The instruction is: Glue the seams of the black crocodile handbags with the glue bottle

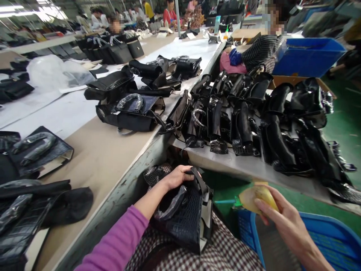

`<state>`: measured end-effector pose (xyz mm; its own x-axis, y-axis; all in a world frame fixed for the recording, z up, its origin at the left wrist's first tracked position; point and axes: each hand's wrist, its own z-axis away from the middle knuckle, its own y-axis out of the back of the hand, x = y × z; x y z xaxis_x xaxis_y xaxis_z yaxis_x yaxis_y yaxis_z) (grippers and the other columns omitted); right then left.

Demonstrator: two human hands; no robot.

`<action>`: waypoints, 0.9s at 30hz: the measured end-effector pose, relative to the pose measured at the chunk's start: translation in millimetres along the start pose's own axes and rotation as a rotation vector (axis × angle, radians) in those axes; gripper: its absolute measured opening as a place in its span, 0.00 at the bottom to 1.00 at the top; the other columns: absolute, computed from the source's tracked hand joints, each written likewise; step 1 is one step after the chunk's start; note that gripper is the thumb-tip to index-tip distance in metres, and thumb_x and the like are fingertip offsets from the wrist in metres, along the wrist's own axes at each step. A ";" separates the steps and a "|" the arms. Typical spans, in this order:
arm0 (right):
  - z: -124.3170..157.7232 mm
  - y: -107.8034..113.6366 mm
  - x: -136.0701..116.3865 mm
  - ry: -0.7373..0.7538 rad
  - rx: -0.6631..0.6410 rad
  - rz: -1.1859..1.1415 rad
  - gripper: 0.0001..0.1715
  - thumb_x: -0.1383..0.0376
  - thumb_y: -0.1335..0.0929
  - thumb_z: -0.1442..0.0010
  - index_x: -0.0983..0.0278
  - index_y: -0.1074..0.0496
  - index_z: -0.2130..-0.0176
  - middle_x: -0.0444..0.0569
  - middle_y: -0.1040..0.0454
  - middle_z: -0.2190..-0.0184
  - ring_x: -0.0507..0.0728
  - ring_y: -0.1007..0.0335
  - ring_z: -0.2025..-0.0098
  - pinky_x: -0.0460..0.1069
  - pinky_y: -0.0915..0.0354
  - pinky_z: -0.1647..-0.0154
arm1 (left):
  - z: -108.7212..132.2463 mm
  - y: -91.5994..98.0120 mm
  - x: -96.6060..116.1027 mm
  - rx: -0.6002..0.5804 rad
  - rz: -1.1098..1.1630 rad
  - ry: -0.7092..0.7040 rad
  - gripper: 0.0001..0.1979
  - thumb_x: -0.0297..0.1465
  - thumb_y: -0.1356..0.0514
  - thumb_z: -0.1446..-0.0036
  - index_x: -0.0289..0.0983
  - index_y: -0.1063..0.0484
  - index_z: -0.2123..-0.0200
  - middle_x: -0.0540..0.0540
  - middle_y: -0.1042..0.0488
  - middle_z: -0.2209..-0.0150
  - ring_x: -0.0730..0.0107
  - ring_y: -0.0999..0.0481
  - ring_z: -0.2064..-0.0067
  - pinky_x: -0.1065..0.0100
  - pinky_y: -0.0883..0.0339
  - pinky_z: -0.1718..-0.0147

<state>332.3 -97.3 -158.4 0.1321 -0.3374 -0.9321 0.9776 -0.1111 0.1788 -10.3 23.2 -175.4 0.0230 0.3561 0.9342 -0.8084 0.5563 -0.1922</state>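
A black crocodile-patterned handbag (183, 222) rests on my lap, over checked cloth. My left hand (179, 177) is closed on its upper edge, where a black strip stands up; the fingertips are partly hidden. The bag's curved handle (173, 207) is wrapped in clear plastic. To the right, my right hand (278, 210) grips a yellowish squeeze bottle (248, 197) with a green cap. Its thin blue-green nozzle (224, 201) points left toward the bag, apart from it.
Several black handbags (242, 128) stand in rows on the right table; others (132, 109) lie on the left table. A blue basket (329, 222) is below my right hand. A blue bin (310, 56) and a person in a striped sleeve (261, 51) are farther back.
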 end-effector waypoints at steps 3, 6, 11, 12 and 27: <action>-2.6 -4.3 3.4 0.007 -0.021 0.005 0.32 0.49 0.23 0.43 0.62 0.29 0.46 0.47 0.25 0.65 0.55 0.36 0.77 0.48 0.35 0.79 | 0.2 -0.7 -0.3 0.000 0.005 0.002 0.20 0.43 0.27 0.51 0.31 0.18 0.62 0.41 0.19 0.62 0.59 0.22 0.60 0.63 0.31 0.56; -3.4 -7.0 4.8 0.026 -0.018 -0.007 0.32 0.49 0.23 0.43 0.62 0.30 0.47 0.47 0.26 0.64 0.55 0.36 0.75 0.48 0.35 0.80 | 0.7 -2.2 0.3 0.000 0.013 0.002 0.21 0.43 0.28 0.51 0.31 0.18 0.62 0.41 0.19 0.63 0.59 0.22 0.60 0.63 0.30 0.56; -5.2 -11.2 6.5 0.033 0.014 0.051 0.35 0.47 0.22 0.45 0.62 0.29 0.47 0.48 0.25 0.63 0.56 0.35 0.75 0.48 0.35 0.81 | 1.6 -3.6 1.8 0.006 0.015 -0.004 0.20 0.42 0.28 0.50 0.30 0.18 0.62 0.40 0.19 0.63 0.59 0.21 0.61 0.64 0.31 0.57; -5.5 -12.4 6.7 0.033 0.020 0.068 0.35 0.47 0.22 0.45 0.62 0.29 0.47 0.47 0.25 0.64 0.56 0.35 0.75 0.48 0.35 0.81 | 1.6 -3.4 1.8 0.006 0.014 -0.006 0.21 0.43 0.28 0.51 0.30 0.18 0.62 0.40 0.19 0.63 0.59 0.21 0.60 0.64 0.31 0.57; 14.1 -6.3 11.8 -0.040 -0.101 0.045 0.31 0.50 0.23 0.42 0.61 0.29 0.46 0.48 0.23 0.62 0.56 0.34 0.76 0.49 0.35 0.79 | -1.5 0.0 -5.1 0.005 -0.008 -0.023 0.20 0.41 0.28 0.51 0.30 0.18 0.63 0.40 0.20 0.61 0.59 0.23 0.59 0.63 0.31 0.55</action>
<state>325.4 -113.7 -166.0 0.1715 -0.3767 -0.9103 0.9826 -0.0009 0.1855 -9.5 22.6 -180.7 0.0159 0.3347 0.9422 -0.8110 0.5555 -0.1836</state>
